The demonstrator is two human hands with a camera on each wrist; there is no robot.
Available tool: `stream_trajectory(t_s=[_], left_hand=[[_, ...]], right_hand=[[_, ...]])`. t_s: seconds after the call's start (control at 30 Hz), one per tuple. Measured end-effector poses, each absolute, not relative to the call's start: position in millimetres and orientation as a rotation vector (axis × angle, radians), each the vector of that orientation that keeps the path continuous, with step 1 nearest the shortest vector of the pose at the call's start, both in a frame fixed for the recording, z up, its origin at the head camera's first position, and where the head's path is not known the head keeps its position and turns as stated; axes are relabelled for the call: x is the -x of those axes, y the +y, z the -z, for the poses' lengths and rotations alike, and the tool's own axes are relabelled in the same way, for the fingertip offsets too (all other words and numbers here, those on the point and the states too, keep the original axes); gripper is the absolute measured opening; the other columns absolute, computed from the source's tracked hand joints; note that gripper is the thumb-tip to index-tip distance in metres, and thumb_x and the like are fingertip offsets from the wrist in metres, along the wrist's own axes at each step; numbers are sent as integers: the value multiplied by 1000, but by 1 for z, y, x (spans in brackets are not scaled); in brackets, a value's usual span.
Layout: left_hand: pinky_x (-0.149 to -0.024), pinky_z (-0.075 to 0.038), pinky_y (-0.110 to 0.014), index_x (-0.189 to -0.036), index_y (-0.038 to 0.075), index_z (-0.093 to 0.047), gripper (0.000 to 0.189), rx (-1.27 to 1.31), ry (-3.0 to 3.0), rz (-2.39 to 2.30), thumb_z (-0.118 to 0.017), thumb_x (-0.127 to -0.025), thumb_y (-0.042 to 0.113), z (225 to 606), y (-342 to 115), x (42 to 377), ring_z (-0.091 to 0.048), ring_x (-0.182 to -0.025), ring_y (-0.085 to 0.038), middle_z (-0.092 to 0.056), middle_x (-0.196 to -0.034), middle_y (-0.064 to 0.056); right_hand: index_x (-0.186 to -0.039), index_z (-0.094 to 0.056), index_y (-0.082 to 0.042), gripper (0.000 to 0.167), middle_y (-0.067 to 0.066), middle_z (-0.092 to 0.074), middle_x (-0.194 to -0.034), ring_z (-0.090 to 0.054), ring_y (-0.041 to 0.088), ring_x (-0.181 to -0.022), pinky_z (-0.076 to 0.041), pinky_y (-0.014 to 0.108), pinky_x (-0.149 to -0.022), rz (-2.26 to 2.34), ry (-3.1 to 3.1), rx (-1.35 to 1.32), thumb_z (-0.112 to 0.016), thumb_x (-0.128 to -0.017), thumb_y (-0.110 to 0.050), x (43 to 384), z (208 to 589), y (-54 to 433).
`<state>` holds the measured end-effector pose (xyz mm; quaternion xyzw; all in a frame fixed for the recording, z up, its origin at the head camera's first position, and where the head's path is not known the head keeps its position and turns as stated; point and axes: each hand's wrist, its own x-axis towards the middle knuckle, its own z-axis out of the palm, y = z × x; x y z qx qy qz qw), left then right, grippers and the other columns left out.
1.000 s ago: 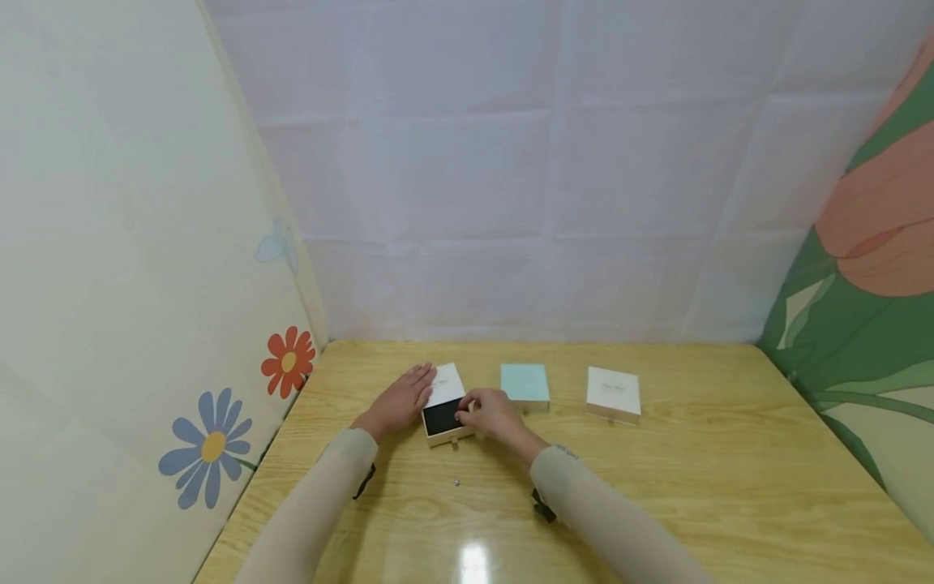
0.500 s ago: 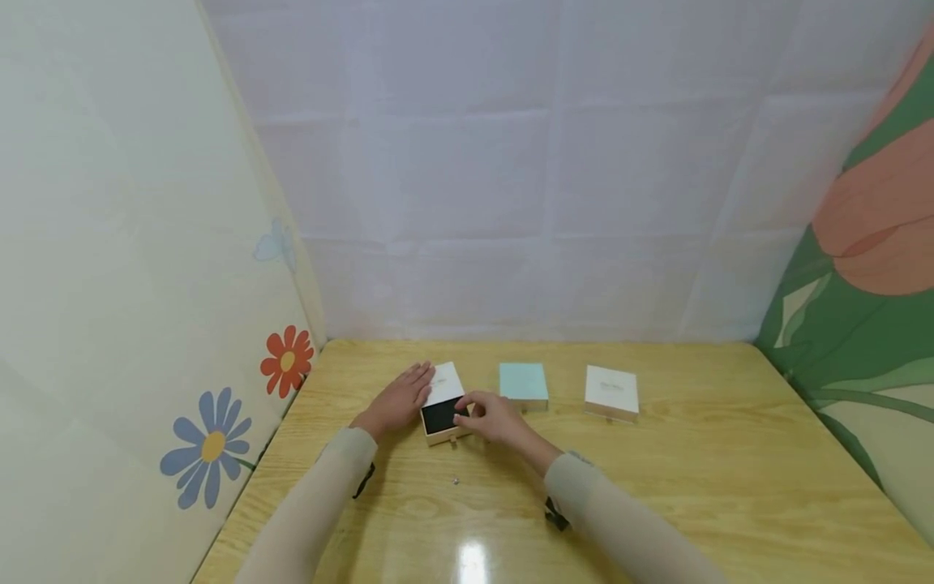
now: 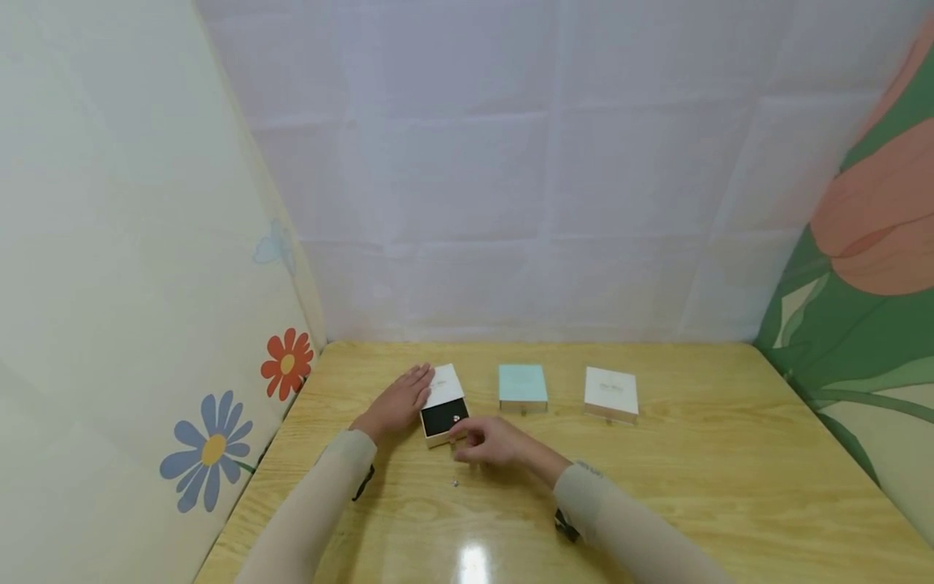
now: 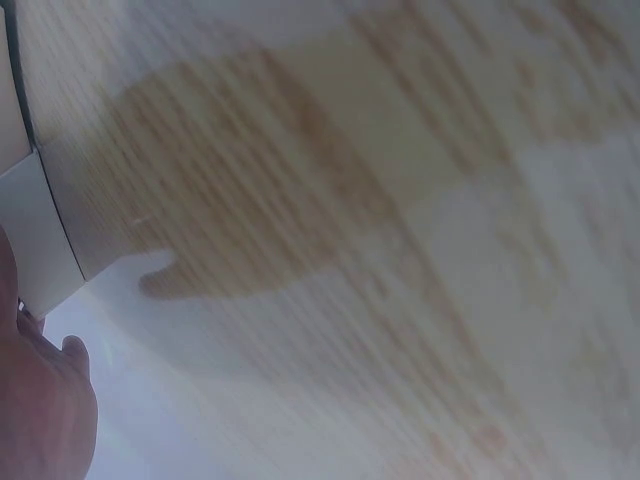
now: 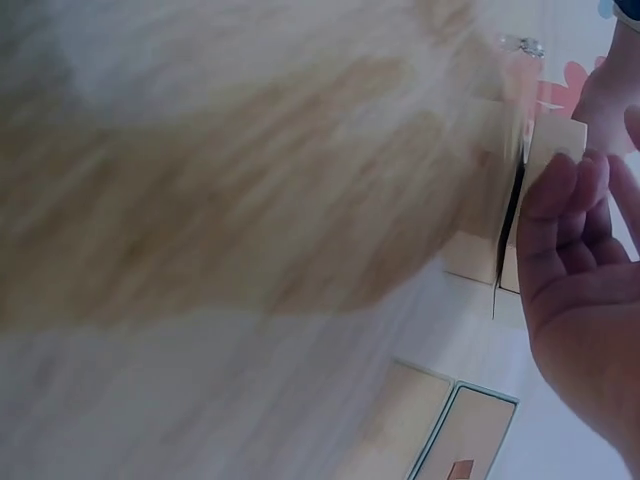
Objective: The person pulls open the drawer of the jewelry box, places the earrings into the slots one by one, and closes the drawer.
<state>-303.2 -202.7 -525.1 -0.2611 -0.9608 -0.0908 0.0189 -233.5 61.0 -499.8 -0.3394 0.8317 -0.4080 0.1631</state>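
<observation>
A white drawer box [image 3: 443,384] stands on the table with its black-lined drawer [image 3: 441,418] pulled out toward me. My left hand [image 3: 397,401] rests on the box's left top edge, fingers extended. One small shiny piece, like an earring [image 3: 456,418], lies on the black lining at the right. My right hand [image 3: 496,442] is at the drawer's front right corner, its fingers loosely bent, thumb apart from the forefinger; I see nothing held. A second small shiny piece [image 3: 456,483] lies on the table in front of the drawer; it appears silvery in the right wrist view.
A light-blue box [image 3: 522,383] and another white box [image 3: 611,392] stand in a row to the right, both with drawers in. The wooden table [image 3: 693,487] meets a white cloth wall [image 3: 452,203] at the back and flower-printed panels at the sides.
My right hand has drawn back from over the drawer toward its front edge, and its fingers have parted. The shiny piece now shows on the lining. My left hand has stayed put.
</observation>
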Motion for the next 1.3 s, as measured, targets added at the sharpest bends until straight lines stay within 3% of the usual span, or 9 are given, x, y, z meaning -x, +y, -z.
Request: stream_trajectory(t_s=[0.5,1.3], left_hand=[[-127,-18,-47,-160,2,-25,56,790,-2987,334,-28,-113,31,520,-201,297,-20,-154,-34,-23,-167,-16],[-125,-21,-51,-159,-1,-28,56,832,-2942,352,-27,-112,30,523,-202,299,-23,-153,-38,-25,-165,-19]], right_hand=[[-119,-71,-22,31,-11,-64,-78,-57,3,-68,-49,20,-63,994,2289,1037,-80,-89,-26,226,503,62],[-111,-77,-23,28,-13,-57,-68,-51,-1,-60,-45,16,-57,804,2319,1107,-83,-85,-17,224,507,55]])
